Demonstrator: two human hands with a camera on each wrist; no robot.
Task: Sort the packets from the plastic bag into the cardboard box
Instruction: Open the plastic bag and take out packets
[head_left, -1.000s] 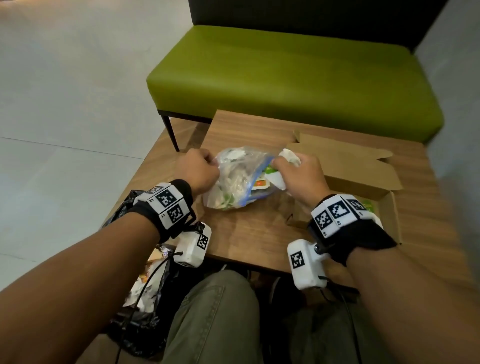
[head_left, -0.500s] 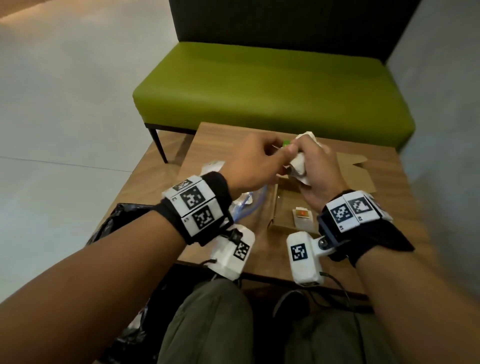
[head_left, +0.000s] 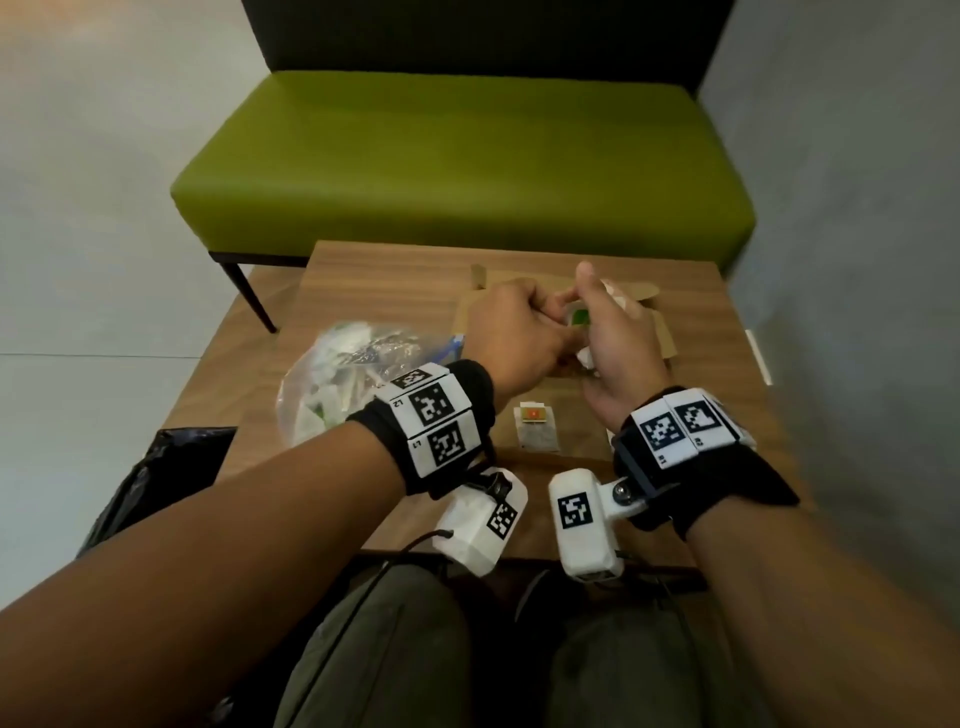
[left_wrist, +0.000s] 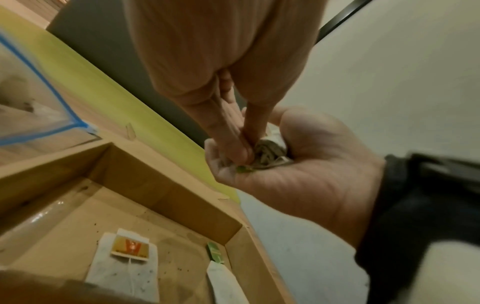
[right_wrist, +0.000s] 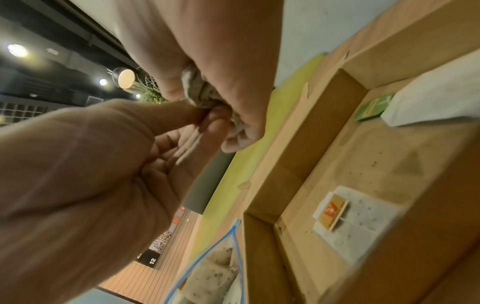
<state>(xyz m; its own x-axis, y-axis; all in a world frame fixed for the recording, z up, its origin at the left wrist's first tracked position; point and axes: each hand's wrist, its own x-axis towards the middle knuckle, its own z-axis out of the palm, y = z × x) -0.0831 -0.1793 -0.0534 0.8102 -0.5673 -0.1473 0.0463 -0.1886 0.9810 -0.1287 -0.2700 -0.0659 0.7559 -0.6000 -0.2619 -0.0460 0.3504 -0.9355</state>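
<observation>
Currently held: a crumpled clump of white paper packets with a green tag (left_wrist: 270, 152), cupped in the right hand (head_left: 613, 343) above the open brown cardboard box (head_left: 662, 338). The left hand (head_left: 519, 332) pinches into that clump with thumb and fingertips (left_wrist: 233, 148), curled on one packet.

Stock in the box: one white tea-bag packet with an orange-and-yellow tag (left_wrist: 124, 259), flat on the floor; one white packet with a green tag (left_wrist: 218, 265) against the side wall, apart from the first.

Source: clear plastic zip bag with a blue seal strip (head_left: 337, 384), lying on the wooden bench (head_left: 363, 275) just left of the box, with more packets inside.

Handling advice: separate one packet at a time, drawing slowly so strings and tags do not snag. Keep both hands over the box, so a slipped packet lands inside. Lay like beside like, probably green by green.
</observation>
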